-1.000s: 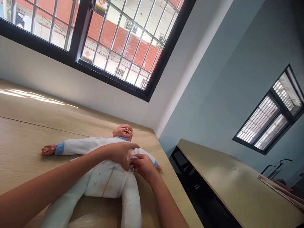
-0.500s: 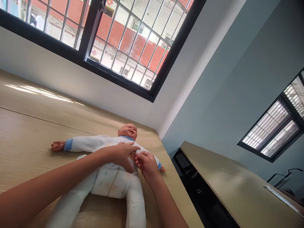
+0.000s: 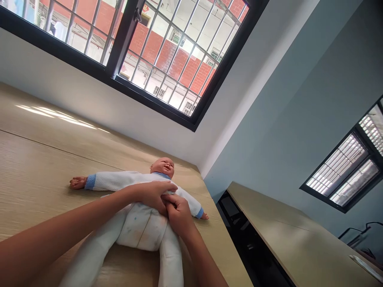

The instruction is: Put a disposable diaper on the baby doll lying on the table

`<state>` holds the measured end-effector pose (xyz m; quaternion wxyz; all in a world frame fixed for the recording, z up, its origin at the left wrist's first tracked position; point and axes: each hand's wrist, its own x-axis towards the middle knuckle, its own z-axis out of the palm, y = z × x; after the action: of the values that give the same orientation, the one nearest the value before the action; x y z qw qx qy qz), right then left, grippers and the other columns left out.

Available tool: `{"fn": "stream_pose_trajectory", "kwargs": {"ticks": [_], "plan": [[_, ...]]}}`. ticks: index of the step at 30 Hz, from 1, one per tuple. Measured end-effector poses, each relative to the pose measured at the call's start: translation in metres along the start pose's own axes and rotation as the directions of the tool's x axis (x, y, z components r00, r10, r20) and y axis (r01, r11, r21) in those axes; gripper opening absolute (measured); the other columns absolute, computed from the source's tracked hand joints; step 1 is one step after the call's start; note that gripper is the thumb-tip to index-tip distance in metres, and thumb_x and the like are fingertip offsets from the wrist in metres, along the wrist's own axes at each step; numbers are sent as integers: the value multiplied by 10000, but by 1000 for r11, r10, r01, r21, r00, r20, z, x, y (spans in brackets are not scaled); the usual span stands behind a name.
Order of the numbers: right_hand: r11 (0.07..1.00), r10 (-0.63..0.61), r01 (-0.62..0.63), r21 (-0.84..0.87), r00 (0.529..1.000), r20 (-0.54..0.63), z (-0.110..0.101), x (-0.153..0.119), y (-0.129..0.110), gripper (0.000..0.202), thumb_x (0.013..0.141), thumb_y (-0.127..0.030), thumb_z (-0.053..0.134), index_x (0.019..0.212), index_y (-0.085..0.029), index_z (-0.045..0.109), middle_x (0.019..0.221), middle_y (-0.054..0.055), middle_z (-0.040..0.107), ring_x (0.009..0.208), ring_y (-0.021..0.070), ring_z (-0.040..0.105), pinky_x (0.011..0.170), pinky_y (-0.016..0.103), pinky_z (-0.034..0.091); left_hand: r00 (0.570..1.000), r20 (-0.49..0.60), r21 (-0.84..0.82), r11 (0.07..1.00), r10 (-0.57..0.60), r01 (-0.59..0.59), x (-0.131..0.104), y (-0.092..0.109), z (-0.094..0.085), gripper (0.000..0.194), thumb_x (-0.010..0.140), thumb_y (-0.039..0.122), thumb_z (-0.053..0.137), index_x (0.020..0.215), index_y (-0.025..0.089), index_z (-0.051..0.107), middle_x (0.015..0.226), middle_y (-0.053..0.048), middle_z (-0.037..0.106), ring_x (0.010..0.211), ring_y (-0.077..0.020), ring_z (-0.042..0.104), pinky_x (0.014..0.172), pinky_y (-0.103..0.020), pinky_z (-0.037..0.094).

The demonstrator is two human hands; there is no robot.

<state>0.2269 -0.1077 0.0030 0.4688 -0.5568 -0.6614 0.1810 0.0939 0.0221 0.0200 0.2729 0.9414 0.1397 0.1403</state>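
Note:
A baby doll lies face up on the wooden table, wearing a white top with blue cuffs. Its white lower body has a seam down the middle and faint stains. My left hand rests across the doll's belly, thumb apart from the stretched fingers. Against it, at the doll's waist, my right hand has its fingers closed; what they grip is hidden. A bit of white material shows beside my left forearm.
The doll lies on a pale wooden tabletop below a barred window. To the right, past a dark gap, stands a second wooden surface with a flat whitish object at its edge. A grey-blue wall rises behind.
My right hand has moved left, from pinching a bit of white material at the doll's side to touching my left hand over the waist. The view has shifted slightly.

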Motion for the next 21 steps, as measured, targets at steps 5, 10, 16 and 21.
{"fn": "stream_pose_trajectory", "kwargs": {"ticks": [5, 10, 16, 21], "plan": [[921, 243, -231, 313, 970, -1, -5, -2, 9, 321, 695, -248, 545, 909, -161, 768, 780, 44, 706, 630, 148, 592, 507, 235, 419, 1000, -6, -238, 971, -8, 7, -6, -14, -17, 391, 805, 344, 679, 1185, 261, 717, 1213, 9, 740, 1095, -223, 665, 895, -255, 515], [834, 349, -261, 486, 932, -98, -11, 2, 17, 257, 650, -298, 623, 861, -160, 670, 786, 61, 736, 604, 148, 627, 495, 229, 451, 985, -151, -189, 981, -77, 48, -4, -15, -10, 319, 747, 270, 647, 1041, 241, 768, 1066, 14, 762, 999, -221, 666, 814, -265, 489], [967, 209, -148, 205, 924, -319, -23, -2, 27, 186, 743, -269, 570, 798, -164, 713, 788, 58, 706, 623, 155, 611, 517, 252, 459, 973, -177, -143, 982, -151, 127, -1, -13, -9, 335, 677, 304, 681, 995, 226, 753, 841, 21, 638, 820, -202, 594, 655, -263, 401], [966, -227, 211, -148, 968, -104, -18, -7, 24, 343, 838, -133, 499, 928, -207, 821, 1038, 79, 773, 961, 213, 695, 868, 338, 547, 978, -188, -146, 987, -87, 59, 0, -21, -5, 301, 675, 291, 683, 962, 236, 756, 949, 9, 696, 899, -216, 625, 695, -266, 423]]}}
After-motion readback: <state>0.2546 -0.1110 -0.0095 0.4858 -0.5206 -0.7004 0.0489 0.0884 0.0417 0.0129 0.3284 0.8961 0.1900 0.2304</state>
